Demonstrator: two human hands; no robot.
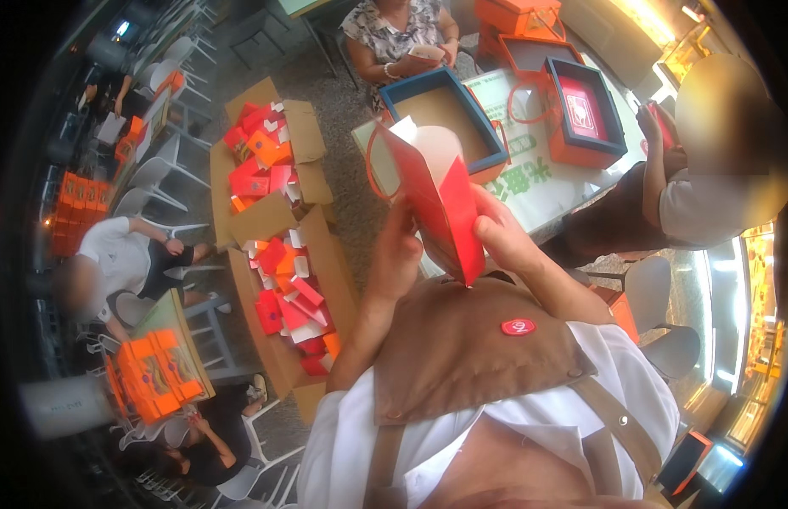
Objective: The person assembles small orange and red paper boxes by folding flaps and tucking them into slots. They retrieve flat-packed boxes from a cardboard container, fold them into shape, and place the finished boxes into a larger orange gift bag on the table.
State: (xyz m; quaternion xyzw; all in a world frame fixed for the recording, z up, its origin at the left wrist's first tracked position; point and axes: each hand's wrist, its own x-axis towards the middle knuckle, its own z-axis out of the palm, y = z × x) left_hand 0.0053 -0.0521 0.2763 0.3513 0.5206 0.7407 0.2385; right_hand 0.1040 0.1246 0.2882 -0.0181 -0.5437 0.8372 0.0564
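Observation:
A small red cardboard box (455,216) is held upright before my chest, its pale inner flap standing up at the open top. My left hand (400,250) grips its left side, fingers partly behind the card. On the other side my right hand (506,231) presses the red panel with the thumb; the other fingers are mostly hidden. Just beyond, on the table, lies an open gift box (445,114) with a dark blue rim and a bare tan bottom. A second orange gift box (585,114) with a blue rim has a pink-red insert inside.
To my left, two large cartons (313,222) hold several red and orange folded boxes. A seated person (402,34) is across the white table (538,191); another person (703,199) stands at the right. Orange boxes (156,373) sit on a side table, with white chairs (160,174) around.

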